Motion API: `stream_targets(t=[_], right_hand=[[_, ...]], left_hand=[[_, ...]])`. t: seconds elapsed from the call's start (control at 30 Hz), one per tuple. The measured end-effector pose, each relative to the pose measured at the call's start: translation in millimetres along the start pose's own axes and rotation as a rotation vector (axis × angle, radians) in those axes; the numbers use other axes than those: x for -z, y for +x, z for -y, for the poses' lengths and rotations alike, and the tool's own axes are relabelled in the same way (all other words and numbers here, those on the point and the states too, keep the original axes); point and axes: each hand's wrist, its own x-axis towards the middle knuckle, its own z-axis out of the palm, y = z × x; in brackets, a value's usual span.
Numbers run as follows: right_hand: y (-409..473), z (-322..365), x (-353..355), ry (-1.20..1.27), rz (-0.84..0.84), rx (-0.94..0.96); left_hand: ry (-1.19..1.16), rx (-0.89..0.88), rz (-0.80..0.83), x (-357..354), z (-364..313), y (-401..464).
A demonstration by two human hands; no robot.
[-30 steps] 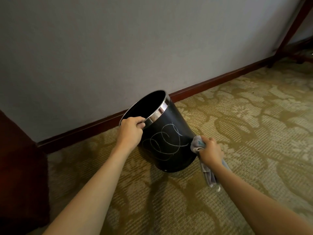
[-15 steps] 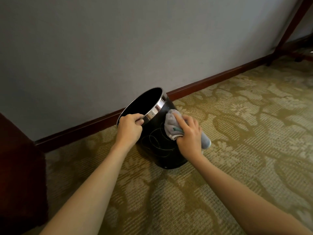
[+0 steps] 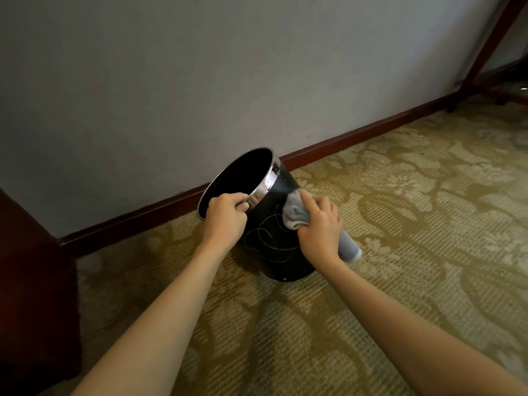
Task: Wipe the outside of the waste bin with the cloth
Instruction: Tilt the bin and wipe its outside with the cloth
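1. I am looking down at a black bin [image 3: 274, 238] on patterned carpet [image 3: 400, 224], close to a grey wall [image 3: 200, 81] with a dark red skirting board [image 3: 357, 138].
2. The bin is tipped, with its open mouth leaning away to my left and toward the wall, and its base resting on the carpet.
3. My left hand [image 3: 225, 217] is closed around the shiny metal rim [image 3: 267, 185], fingers curled over the edge, steadying the tilt.
4. My right hand [image 3: 320, 227] is wrapped around a bunched grey cloth [image 3: 294, 212] and presses it against the upper right of the bin's outer side. A loose end of cloth sticks out past my wrist.
5. Pale looping scribbles [image 3: 265, 238] show on the side facing me, below and left of the cloth.
6. I judge the wiping is under way and far from finished, since the scribbles remain.
7. Next I would likely drag the cloth down and left across those marks, pressing firmly while my left hand braces the rim so the bin does not roll or slide.
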Motion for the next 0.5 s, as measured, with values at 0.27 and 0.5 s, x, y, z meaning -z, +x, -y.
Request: stream_targets(t=[0.27, 0.5], right_hand=[[-4.1, -7.1, -4.1, 0.003, -0.01, 0.165], [-34.5, -84.3, -1.7, -0.182, 0.308, -0.219]], left_hand=[[-0.021, 0.037, 0.009, 4.5, 8.7, 7.7], [-0.046, 0.039, -0.001, 7.2, 12.4, 7.9]])
